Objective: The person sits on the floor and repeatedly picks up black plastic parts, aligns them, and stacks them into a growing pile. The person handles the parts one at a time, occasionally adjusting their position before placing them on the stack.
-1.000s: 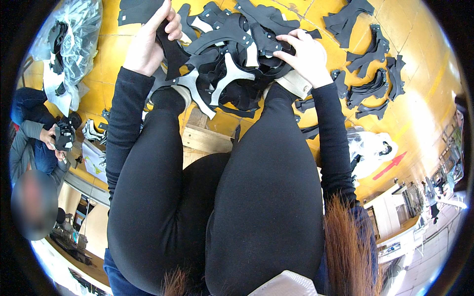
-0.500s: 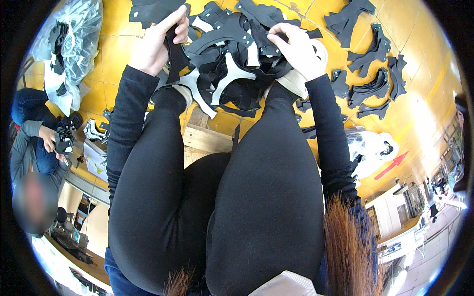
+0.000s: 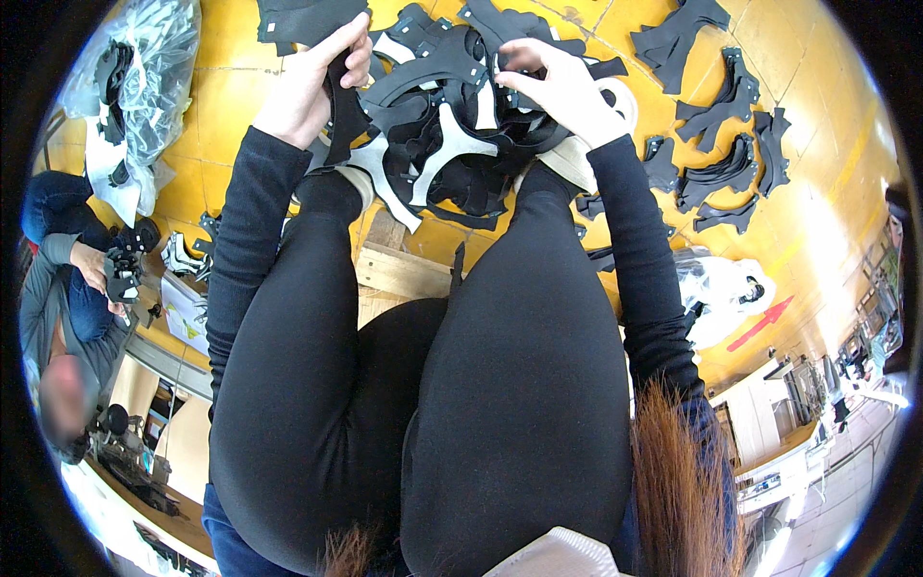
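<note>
My left hand is closed around a stack of black cut pieces at the top left. They look like shoe uppers with small white tags, and one long end hangs below my fingers. My right hand hovers at the right of the heap, thumb and forefinger apart with nothing visibly held between them. Between my feet lies the heap of curved black pieces, loosely tangled. A few pale grey sides show among them, such as a forked light piece at the front.
Sorted black stacks lie on the yellow tiled floor to the right. A clear plastic bag of pieces is at the far left, a white bag at the right. Another person at the left handles black pieces. Below me is a wooden stool.
My right hand has shifted left over the heap, and its thumb and forefinger have parted. My left hand and its stack have barely moved. The other person's head has lowered slightly.
</note>
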`<action>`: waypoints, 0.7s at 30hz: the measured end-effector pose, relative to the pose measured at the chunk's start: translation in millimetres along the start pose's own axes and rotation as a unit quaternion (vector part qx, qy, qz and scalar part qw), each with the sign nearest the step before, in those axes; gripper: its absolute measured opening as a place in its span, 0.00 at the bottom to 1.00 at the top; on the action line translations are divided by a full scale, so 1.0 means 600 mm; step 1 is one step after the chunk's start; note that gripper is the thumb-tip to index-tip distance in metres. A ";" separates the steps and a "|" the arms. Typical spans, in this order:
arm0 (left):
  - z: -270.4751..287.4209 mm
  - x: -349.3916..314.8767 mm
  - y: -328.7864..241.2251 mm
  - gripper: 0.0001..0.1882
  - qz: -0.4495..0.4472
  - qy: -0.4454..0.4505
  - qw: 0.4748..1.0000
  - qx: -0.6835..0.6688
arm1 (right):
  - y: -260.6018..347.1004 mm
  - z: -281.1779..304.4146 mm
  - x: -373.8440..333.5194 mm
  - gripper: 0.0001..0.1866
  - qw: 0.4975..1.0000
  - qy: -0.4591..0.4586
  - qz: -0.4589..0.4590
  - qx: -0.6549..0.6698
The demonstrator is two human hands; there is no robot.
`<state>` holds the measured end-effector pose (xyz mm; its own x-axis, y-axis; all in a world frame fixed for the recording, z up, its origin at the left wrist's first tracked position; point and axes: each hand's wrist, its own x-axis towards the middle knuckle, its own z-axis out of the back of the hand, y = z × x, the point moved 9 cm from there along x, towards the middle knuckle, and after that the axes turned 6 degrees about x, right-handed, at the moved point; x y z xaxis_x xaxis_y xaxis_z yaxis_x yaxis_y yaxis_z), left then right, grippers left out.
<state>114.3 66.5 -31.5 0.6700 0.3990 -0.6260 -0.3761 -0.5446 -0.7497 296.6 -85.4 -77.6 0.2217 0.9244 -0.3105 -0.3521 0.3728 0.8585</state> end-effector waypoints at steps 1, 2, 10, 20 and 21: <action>0.000 0.000 0.000 0.17 -0.002 0.004 1.000 -0.002 | 0.006 0.004 -0.001 0.16 0.999 -0.027 0.008 -0.045; 0.001 0.000 0.002 0.17 0.001 0.001 1.000 -0.003 | 0.007 0.008 -0.003 0.16 0.995 -0.049 0.003 -0.090; 0.004 0.004 0.008 0.17 0.010 0.004 1.000 -0.003 | 0.011 -0.018 -0.033 0.23 0.948 -0.041 -0.012 -0.316; -0.001 0.006 0.021 0.17 0.029 0.000 0.999 0.018 | 0.016 -0.044 -0.043 0.20 0.951 -0.093 0.004 -0.294; -0.005 0.006 0.023 0.16 0.029 0.002 0.999 0.024 | 0.015 -0.046 -0.043 0.20 0.951 -0.091 0.006 -0.297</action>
<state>113.6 58.6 -43.5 0.6491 0.3646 -0.6677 -0.4446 -0.5304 -0.7218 262.6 -103.9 -73.2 0.3485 0.9197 -0.1809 -0.7946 0.3922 0.4635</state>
